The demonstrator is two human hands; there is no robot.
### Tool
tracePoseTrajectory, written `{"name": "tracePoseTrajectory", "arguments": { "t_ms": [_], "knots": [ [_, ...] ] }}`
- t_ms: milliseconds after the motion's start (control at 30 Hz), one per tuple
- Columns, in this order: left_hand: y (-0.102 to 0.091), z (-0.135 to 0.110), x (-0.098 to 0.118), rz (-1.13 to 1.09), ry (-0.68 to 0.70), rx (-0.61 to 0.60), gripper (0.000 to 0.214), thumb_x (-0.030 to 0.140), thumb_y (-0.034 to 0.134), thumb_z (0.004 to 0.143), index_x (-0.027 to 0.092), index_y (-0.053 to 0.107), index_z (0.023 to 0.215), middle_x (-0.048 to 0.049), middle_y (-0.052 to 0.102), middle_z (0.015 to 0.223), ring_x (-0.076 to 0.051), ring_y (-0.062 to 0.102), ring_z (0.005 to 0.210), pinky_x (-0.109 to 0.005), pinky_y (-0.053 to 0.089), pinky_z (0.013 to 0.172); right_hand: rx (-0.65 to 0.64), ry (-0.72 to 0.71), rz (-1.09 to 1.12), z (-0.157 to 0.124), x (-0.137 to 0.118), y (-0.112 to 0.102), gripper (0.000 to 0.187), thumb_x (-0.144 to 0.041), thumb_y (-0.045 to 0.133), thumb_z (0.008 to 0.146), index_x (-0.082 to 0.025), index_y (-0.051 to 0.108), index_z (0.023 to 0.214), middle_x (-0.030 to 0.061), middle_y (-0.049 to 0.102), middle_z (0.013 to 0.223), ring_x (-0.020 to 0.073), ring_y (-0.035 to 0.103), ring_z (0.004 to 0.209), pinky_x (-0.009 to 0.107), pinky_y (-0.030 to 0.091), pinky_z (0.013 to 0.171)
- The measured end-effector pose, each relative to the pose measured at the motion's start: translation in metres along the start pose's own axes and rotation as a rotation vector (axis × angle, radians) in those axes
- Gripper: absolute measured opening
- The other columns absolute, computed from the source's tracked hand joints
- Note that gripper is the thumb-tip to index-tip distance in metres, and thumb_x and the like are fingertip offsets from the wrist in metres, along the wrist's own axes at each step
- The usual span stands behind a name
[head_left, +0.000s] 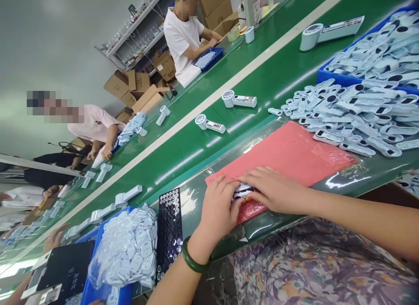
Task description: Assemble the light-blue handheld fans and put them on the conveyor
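My left hand (218,205) and my right hand (275,192) come together over the mat. Between their curled fingers is a small handheld-fan body (244,191), pale blue with a shiny dark strip; most of it is hidden by the fingers. Both hands grip it, one at each side. Beneath them lies a red mat (288,150) on the bench. Just beyond the mat's right end spreads a pile of pale blue handle covers (353,115), many with a dark oval window.
A blue bin (322,75) heaped with more covers stands at right. Left are a black sheet of round clear pieces (169,226) and a blue bin (87,283) of small pale parts. Fan bodies (209,123) lie on the green conveyor (183,165); co-workers sit across it.
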State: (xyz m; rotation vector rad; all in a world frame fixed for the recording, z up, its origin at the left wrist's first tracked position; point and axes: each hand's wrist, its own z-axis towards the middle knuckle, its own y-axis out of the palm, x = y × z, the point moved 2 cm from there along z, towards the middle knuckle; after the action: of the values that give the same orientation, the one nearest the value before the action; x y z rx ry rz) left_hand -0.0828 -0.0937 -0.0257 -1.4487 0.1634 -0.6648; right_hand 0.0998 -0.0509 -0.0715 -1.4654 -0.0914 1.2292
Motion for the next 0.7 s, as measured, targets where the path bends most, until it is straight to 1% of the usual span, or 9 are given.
{"name": "tracePoseTrajectory", "arguments": {
  "t_ms": [100,200,300,367,433,533,600,700],
  "knots": [
    [-0.0013,0.0043,-0.0005,0.021,-0.02,-0.009,0.027,0.019,0.058,0.093,0.018,0.058,0.12,-0.007,0.066,0.12,-0.027,0.055,0.12,-0.051,0.047,0.108,0.023,0.014,-0.023,0.0016,0.0006,0.0008,0.029,-0.021,0.052,0.101,-0.016,0.058,0.129,0.0117,0.061,0.119,0.0301,0.053,0.109,0.05,0.045,0.093],
    [-0.0034,0.0063,0.0005,0.01,-0.018,-0.005,0.023,0.017,0.057,0.093,0.019,0.06,0.116,-0.0062,0.067,0.117,-0.025,0.057,0.113,-0.048,0.048,0.104,0.012,0.019,0.009,0.0033,0.0023,-0.0015,0.026,-0.023,0.053,0.101,-0.017,0.06,0.125,0.0111,0.062,0.115,0.0297,0.054,0.107,0.047,0.045,0.092],
    [-0.0056,0.0045,0.0007,-0.04,-0.012,-0.019,0.026,0.02,0.058,0.095,0.019,0.059,0.121,-0.0058,0.066,0.122,-0.025,0.055,0.12,-0.049,0.045,0.109,-0.007,0.015,0.093,0.0023,0.0039,-0.0051,0.024,-0.025,0.055,0.101,-0.019,0.061,0.124,0.0092,0.062,0.114,0.028,0.055,0.106,0.045,0.044,0.093],
    [-0.0056,0.0024,0.0006,-0.077,-0.031,-0.019,0.027,0.02,0.058,0.096,0.02,0.058,0.123,-0.005,0.066,0.124,-0.025,0.053,0.124,-0.049,0.043,0.112,-0.007,0.016,0.129,0.001,0.0039,-0.0062,0.024,-0.024,0.054,0.101,-0.02,0.06,0.124,0.0077,0.062,0.115,0.0267,0.055,0.107,0.044,0.043,0.094],
    [-0.0043,0.0011,0.0011,-0.089,-0.069,0.001,0.026,0.019,0.058,0.095,0.02,0.059,0.121,-0.0048,0.066,0.122,-0.024,0.054,0.122,-0.048,0.043,0.11,0.007,0.014,0.104,0.0005,0.0029,-0.0056,0.025,-0.022,0.053,0.101,-0.019,0.06,0.125,0.0078,0.062,0.114,0.027,0.054,0.107,0.045,0.043,0.093],
    [-0.0022,0.0022,0.0027,-0.068,-0.115,0.026,0.024,0.016,0.057,0.094,0.02,0.059,0.117,-0.0052,0.066,0.117,-0.024,0.056,0.114,-0.046,0.046,0.103,0.019,0.008,0.014,0.0018,0.0003,-0.0024,0.024,-0.021,0.052,0.1,-0.017,0.061,0.123,0.01,0.062,0.112,0.029,0.054,0.105,0.045,0.043,0.09],
    [-0.0017,0.0039,0.004,-0.049,-0.103,0.009,0.024,0.015,0.055,0.094,0.02,0.058,0.117,-0.0045,0.066,0.116,-0.023,0.056,0.113,-0.045,0.047,0.102,0.013,0.011,-0.011,0.003,-0.0011,0.0002,0.023,-0.022,0.052,0.101,-0.016,0.062,0.121,0.0107,0.062,0.111,0.0296,0.054,0.104,0.046,0.044,0.088],
    [-0.0017,0.0057,0.0053,0.039,-0.05,-0.041,0.03,0.022,0.064,0.091,0.02,0.055,0.12,-0.0057,0.065,0.118,-0.026,0.054,0.117,-0.048,0.044,0.106,0.02,0.016,0.014,0.0028,-0.0012,0.0014,0.025,-0.023,0.048,0.103,-0.017,0.061,0.123,0.0102,0.063,0.113,0.0293,0.055,0.105,0.047,0.045,0.09]
  ]
}}
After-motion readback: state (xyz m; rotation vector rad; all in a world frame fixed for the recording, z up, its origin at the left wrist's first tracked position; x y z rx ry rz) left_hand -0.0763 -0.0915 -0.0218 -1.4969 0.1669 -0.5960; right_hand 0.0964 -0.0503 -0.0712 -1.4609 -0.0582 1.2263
